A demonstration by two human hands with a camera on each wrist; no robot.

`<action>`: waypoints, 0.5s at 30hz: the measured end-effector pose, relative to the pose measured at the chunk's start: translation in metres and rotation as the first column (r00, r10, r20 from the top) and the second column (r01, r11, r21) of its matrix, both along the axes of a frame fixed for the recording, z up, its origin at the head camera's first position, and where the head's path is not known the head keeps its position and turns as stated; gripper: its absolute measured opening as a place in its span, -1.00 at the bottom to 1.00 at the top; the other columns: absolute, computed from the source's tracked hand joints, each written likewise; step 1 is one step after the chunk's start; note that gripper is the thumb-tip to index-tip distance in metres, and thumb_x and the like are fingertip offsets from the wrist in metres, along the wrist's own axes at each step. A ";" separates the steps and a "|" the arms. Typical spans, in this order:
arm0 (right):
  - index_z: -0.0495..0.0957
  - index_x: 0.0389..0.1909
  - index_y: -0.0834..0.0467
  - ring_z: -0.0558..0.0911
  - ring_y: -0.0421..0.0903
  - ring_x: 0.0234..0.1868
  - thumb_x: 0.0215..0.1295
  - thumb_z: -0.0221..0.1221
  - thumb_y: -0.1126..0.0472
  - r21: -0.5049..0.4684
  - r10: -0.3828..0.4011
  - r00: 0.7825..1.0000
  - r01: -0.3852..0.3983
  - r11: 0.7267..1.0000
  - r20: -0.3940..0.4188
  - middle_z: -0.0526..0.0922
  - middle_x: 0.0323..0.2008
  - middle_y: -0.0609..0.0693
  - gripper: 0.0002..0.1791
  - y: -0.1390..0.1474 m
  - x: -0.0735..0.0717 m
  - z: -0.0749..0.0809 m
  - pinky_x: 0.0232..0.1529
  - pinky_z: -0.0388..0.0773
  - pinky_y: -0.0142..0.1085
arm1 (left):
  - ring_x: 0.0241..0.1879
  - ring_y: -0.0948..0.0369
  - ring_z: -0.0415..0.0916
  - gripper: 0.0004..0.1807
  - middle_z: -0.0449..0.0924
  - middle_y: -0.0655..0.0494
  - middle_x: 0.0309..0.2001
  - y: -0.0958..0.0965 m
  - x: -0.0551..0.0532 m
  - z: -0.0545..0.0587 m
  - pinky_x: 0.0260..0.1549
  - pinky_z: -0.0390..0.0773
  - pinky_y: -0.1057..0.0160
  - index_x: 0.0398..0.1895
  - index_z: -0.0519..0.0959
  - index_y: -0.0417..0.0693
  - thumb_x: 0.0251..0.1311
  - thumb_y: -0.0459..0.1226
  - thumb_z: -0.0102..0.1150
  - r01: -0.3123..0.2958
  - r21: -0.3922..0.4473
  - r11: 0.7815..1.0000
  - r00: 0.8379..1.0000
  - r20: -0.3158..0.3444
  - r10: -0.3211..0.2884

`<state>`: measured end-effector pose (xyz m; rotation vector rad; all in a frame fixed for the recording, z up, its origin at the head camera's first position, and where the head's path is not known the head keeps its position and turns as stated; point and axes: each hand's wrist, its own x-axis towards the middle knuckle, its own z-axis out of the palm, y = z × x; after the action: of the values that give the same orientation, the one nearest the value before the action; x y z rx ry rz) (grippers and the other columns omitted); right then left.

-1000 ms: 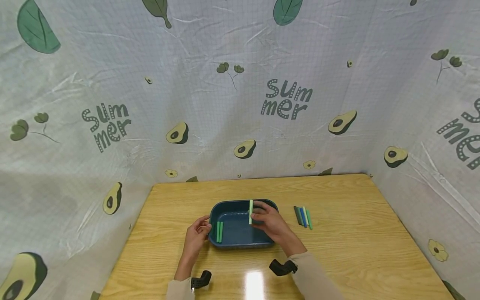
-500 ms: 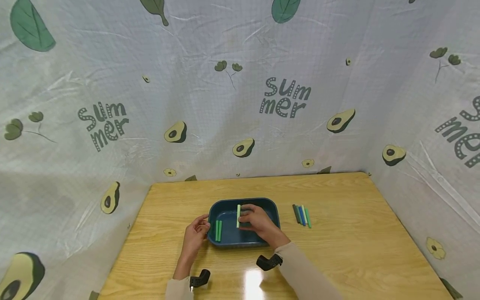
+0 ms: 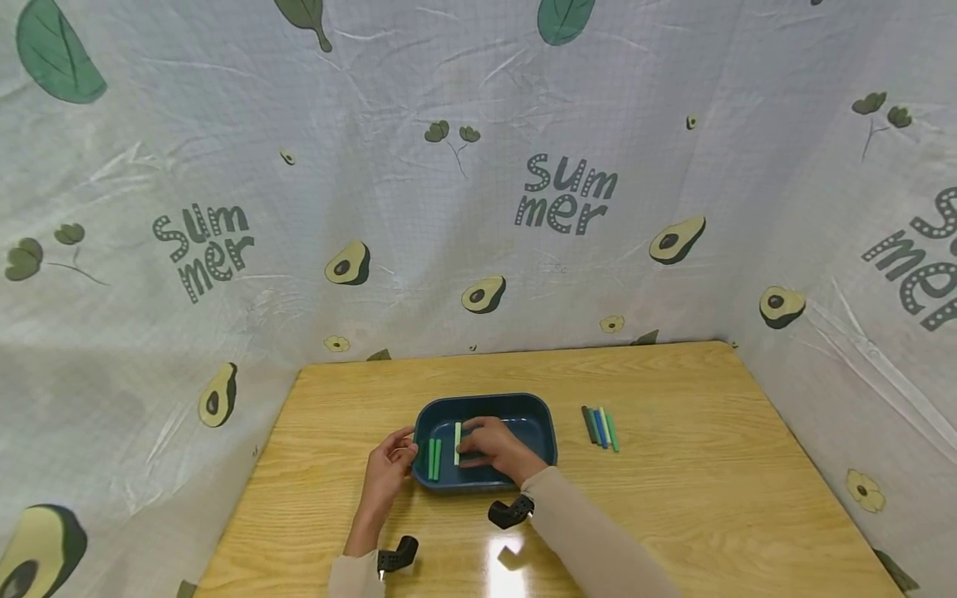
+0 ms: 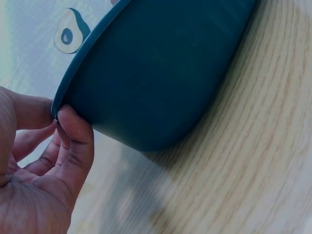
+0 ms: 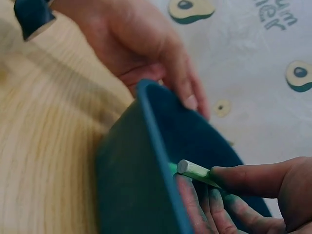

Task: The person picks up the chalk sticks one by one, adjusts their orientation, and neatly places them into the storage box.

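A dark blue rectangular tub [image 3: 538, 432] stands on the table in the head view. My left hand [image 3: 390, 461] is at its left side; in the left wrist view, thumb and index finger pinch the tub's rim [image 4: 80, 58]. Inside the tub my right hand [image 3: 497, 446] holds a pale green chalk stick [image 3: 458, 444] between thumb and fingers. The right wrist view shows the end of this chalk [image 5: 195, 171] and green dust on the fingertips. Two green chalk sticks [image 3: 434, 459] lie side by side at the tub's left end.
To the right of the tub, several chalk sticks [image 3: 601, 428] in dark, blue, pale and green colours lie in a row on the wooden table [image 3: 695, 473]. A printed curtain [image 3: 419, 208] hangs behind the table and along its sides.
My right hand has moved left and down inside the tub with the pale green chalk, closer to the two green sticks. My left hand has stayed at the rim.
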<state>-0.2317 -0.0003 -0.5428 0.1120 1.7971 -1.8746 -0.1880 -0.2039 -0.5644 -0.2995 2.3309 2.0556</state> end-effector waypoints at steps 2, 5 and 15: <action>0.34 0.26 0.38 0.65 0.11 -0.16 0.13 0.20 0.53 0.016 -0.003 1.000 0.003 1.000 0.015 0.56 -0.21 0.26 -0.39 -0.004 0.000 -0.002 -0.20 0.69 -0.04 | -0.31 0.35 0.47 -0.57 0.47 -0.13 -0.05 0.000 0.000 -0.002 -0.42 0.51 0.34 0.28 0.45 -0.20 0.36 -0.38 0.11 -0.003 -0.008 1.000 1.000 -0.007 0.003; 0.35 0.24 0.39 0.65 0.12 -0.15 0.12 0.19 0.55 0.047 -0.007 0.999 0.006 0.999 0.033 0.55 -0.21 0.28 -0.41 -0.008 0.000 -0.006 -0.22 0.69 -0.05 | -0.30 0.32 0.49 -0.58 0.48 -0.10 -0.08 -0.001 0.000 -0.003 -0.43 0.51 0.34 0.27 0.46 -0.20 0.35 -0.39 0.11 -0.009 -0.007 1.000 1.000 -0.015 0.009; 0.41 0.15 0.39 0.64 0.06 -0.30 0.11 0.16 0.54 0.163 -0.006 1.000 0.011 0.987 -0.029 0.56 -0.25 0.23 -0.49 -0.010 0.000 -0.010 -0.35 0.69 -0.12 | -0.27 0.25 0.50 -0.59 0.48 -0.11 -0.08 -0.001 0.000 -0.003 -0.43 0.50 0.36 0.26 0.47 -0.20 0.34 -0.39 0.12 -0.013 -0.004 1.000 1.000 -0.021 0.013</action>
<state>-0.2321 -0.0105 -0.5525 0.1535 1.9708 -1.7404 -0.1882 -0.2053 -0.5670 -0.2947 2.3518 2.0703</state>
